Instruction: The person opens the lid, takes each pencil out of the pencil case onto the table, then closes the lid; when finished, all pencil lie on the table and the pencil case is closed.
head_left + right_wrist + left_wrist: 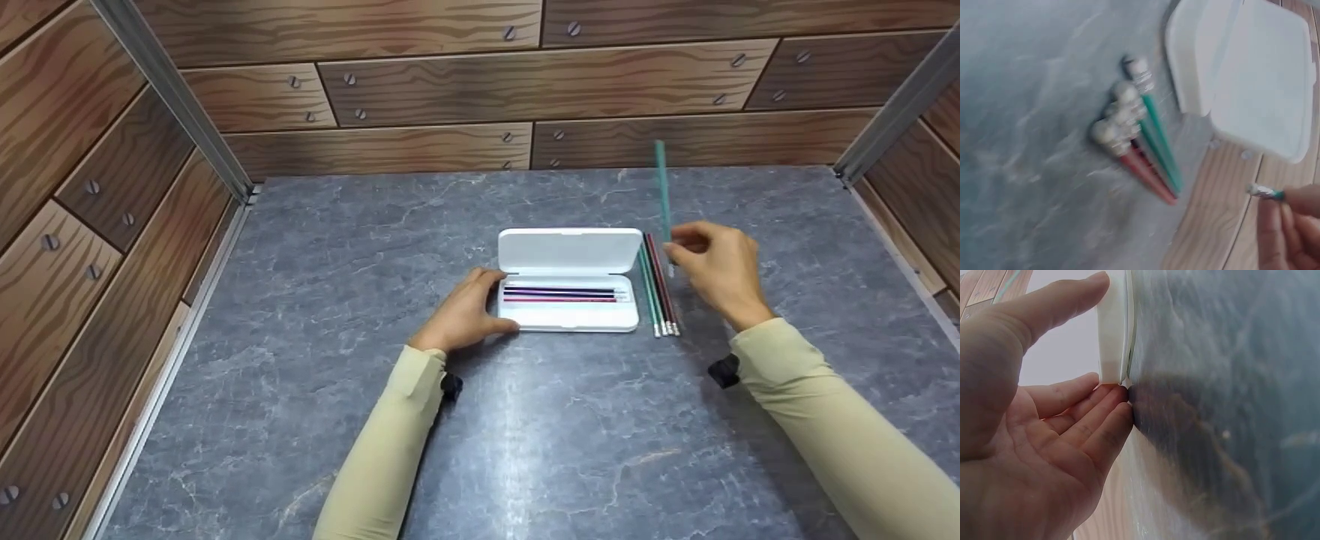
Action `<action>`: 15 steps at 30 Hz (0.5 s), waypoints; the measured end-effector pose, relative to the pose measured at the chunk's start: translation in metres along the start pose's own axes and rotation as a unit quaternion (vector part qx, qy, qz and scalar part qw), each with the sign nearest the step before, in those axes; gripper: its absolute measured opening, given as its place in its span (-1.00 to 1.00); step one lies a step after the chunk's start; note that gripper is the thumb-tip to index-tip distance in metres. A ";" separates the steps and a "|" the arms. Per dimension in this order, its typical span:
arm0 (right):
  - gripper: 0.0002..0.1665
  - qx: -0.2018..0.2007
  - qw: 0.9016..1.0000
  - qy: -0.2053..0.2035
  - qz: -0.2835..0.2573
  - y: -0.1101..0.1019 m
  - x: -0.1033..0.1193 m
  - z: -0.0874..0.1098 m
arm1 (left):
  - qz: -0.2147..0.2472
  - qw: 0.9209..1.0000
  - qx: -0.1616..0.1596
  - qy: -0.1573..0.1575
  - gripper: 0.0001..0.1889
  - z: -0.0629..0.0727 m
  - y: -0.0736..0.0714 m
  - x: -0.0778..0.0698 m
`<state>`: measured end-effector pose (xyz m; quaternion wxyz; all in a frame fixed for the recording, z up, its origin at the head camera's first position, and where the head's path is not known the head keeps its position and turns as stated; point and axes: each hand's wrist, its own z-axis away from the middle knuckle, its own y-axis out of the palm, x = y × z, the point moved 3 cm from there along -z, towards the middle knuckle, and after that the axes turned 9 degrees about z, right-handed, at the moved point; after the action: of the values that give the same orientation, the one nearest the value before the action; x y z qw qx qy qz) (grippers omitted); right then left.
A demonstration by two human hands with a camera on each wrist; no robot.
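Note:
A white pencil case [568, 322] lies with its lid raised, with several dark and pink pencils [559, 294] along its tray. My left hand [466, 311] holds the case's left end, thumb at the front corner and fingers at the side. In the left wrist view, the fingertips [1114, 394] meet the case's edge. To the right, my right hand [716, 266] pinches a green pencil [663, 187] near its eraser end, raised and pointing away. Under it, several green, dark and red pencils [658, 289] lie side by side, erasers toward me, beside the case.
The grey marbled tabletop [337, 420] spreads around the case. Wood-patterned walls [420, 90] stand at the back and both sides, with metal posts [176, 97] at the corners.

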<state>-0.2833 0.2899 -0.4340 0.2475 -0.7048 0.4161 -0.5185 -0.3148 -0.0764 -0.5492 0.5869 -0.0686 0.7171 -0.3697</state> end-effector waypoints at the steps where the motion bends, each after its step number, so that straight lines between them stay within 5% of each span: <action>1: -0.67 0.009 1.000 0.013 0.011 -0.001 -0.006 0.001 | 0.004 1.000 -0.001 0.000 -0.01 0.002 -0.001 -0.003; 9: -0.64 0.103 0.990 0.085 0.044 0.008 -0.036 0.010 | 0.022 1.000 0.001 0.000 -0.07 0.018 -0.013 -0.035; 15: -0.60 0.172 0.978 0.117 0.020 0.013 -0.042 0.016 | 0.021 1.000 0.000 -0.003 -0.05 0.016 -0.013 -0.036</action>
<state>-0.2771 0.3174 -0.4716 0.3247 -0.5782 0.3606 -0.6559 -0.2937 -0.0740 -0.5134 0.5964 -0.0545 0.7168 -0.3572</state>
